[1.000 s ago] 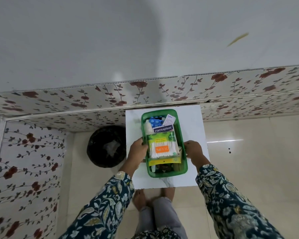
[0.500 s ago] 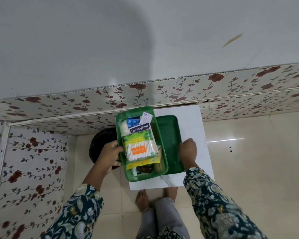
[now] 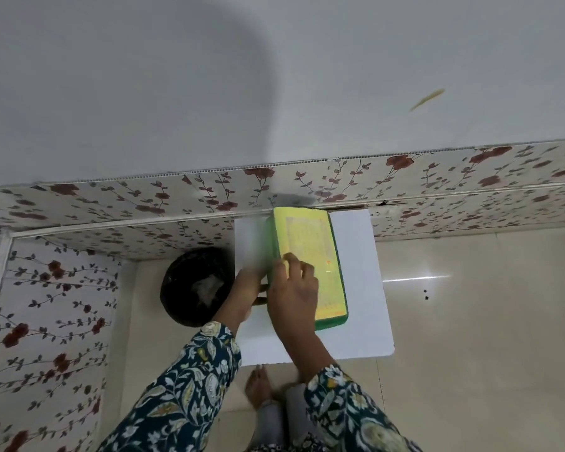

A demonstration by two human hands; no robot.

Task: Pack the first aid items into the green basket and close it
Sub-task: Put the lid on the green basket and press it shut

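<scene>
The green basket (image 3: 332, 324) stands on the small white table (image 3: 359, 288), near its back edge. A yellow-green lid (image 3: 310, 243) with a faint printed label covers its top, so the first aid items are hidden. My left hand (image 3: 250, 285) grips the basket's left side. My right hand (image 3: 294, 288) reaches across from the right, its fingers curled on the lid's left edge. The picture is blurred around the basket.
A black waste bin (image 3: 190, 285) with crumpled paper stands on the floor just left of the table. Floral wall panels run behind and along the left. My bare feet (image 3: 258, 386) are below the table's front edge, on a beige tiled floor.
The open basket was lifted left off the green lid lying on the table. Now the basket is back at the table's middle with the lid on top, and my right hand has crossed onto the lid.
</scene>
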